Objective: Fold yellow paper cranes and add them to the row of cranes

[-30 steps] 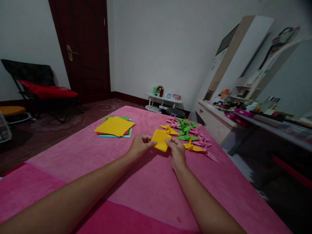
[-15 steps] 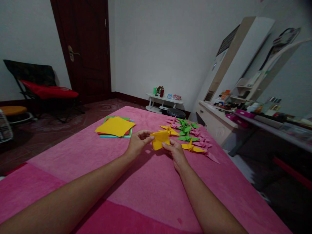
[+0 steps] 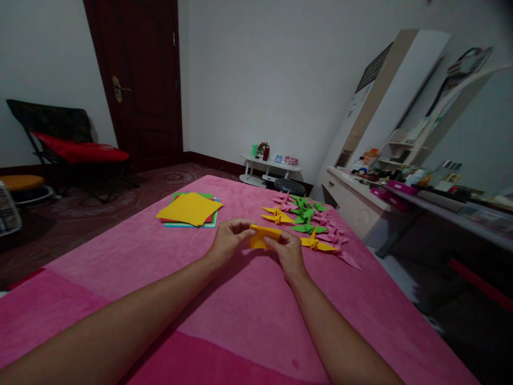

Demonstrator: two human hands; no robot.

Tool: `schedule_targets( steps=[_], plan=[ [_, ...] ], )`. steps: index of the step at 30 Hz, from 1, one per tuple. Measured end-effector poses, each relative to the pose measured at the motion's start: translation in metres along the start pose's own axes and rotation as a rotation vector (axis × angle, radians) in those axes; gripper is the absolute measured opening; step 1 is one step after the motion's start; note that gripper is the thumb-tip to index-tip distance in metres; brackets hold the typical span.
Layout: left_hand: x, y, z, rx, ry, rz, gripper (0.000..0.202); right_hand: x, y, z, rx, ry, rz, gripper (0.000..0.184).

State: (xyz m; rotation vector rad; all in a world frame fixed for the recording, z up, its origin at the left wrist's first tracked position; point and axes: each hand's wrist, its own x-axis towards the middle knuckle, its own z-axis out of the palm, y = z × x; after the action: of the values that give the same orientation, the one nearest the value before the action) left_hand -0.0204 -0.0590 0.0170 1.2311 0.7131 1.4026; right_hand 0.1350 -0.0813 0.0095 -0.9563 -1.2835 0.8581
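A small folded piece of yellow origami paper [image 3: 258,238] is held just above the pink cloth. My left hand [image 3: 229,240] pinches its left end between thumb and fingers. On the right end, my right hand [image 3: 289,252] grips it with the thumb on the near face; the fingers behind are partly hidden. Just right of my hands, a yellow paper crane [image 3: 315,243] rests on the cloth. Another yellow crane [image 3: 278,215] lies behind the right hand, beside several green cranes [image 3: 305,214] and pink cranes [image 3: 334,234].
A stack of coloured square sheets [image 3: 189,208], yellow on top, lies on the pink cloth [image 3: 240,299] to the left. Beyond the right edge stands a cluttered dressing table [image 3: 356,195]. A low white shelf [image 3: 270,163] is by the far wall, and a folding chair [image 3: 76,144] at left.
The yellow paper has tipped, so it looks like a narrower strip now, its top edge lower. Both hands have shifted slightly with it and keep their hold.
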Motion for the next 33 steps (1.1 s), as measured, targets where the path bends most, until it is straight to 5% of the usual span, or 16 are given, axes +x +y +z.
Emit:
schedule_targets(
  steps=[5, 14, 33],
  plan=[
    [-0.001, -0.001, -0.001, -0.087, 0.046, -0.069, 0.028, -0.005, -0.013, 0.002, -0.073, -0.084, -0.125, 0.017],
    [0.004, -0.012, -0.007, -0.24, 0.033, -0.133, 0.038, -0.009, -0.019, 0.005, -0.066, -0.104, -0.114, 0.027],
    [0.003, -0.014, -0.009, -0.317, 0.036, -0.161, 0.037, -0.007, -0.013, 0.005, -0.129, -0.112, -0.155, 0.014]
  ],
)
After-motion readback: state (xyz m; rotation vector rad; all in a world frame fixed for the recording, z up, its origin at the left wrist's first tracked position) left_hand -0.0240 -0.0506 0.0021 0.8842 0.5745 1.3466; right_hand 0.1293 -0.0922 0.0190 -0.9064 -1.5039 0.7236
